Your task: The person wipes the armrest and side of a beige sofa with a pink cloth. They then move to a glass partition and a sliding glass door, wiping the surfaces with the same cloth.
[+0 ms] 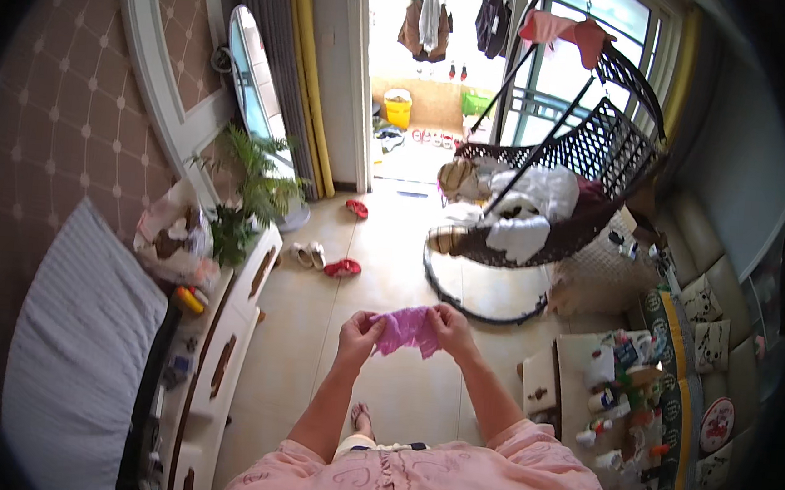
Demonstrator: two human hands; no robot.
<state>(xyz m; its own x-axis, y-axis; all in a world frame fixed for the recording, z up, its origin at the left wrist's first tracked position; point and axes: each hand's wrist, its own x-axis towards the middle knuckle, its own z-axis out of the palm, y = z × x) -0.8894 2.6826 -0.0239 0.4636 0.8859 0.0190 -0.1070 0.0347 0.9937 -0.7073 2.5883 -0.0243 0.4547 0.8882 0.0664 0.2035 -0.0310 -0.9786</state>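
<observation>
A small purple cloth point(406, 331) is stretched between my two hands, out in front of my body. My left hand point(360, 333) pinches its left upper corner. At the opposite corner, my right hand point(451, 329) grips it, thumb on top. The cloth's upper edge runs between the hands, while its lower part hangs loose and a little crumpled. Whether it is a garment or a plain rag, I cannot tell. Both forearms reach forward from pink sleeves, held above the tiled floor point(300, 393).
Red slippers point(343, 268) and pale shoes point(310, 256) lie ahead to the left. A hanging basket chair point(590, 154) piled with clothes stands ahead right. A cluttered low table point(576, 358) is at my right, a white cabinet point(220, 369) at my left. Beyond the doorway stands a yellow bucket point(397, 109).
</observation>
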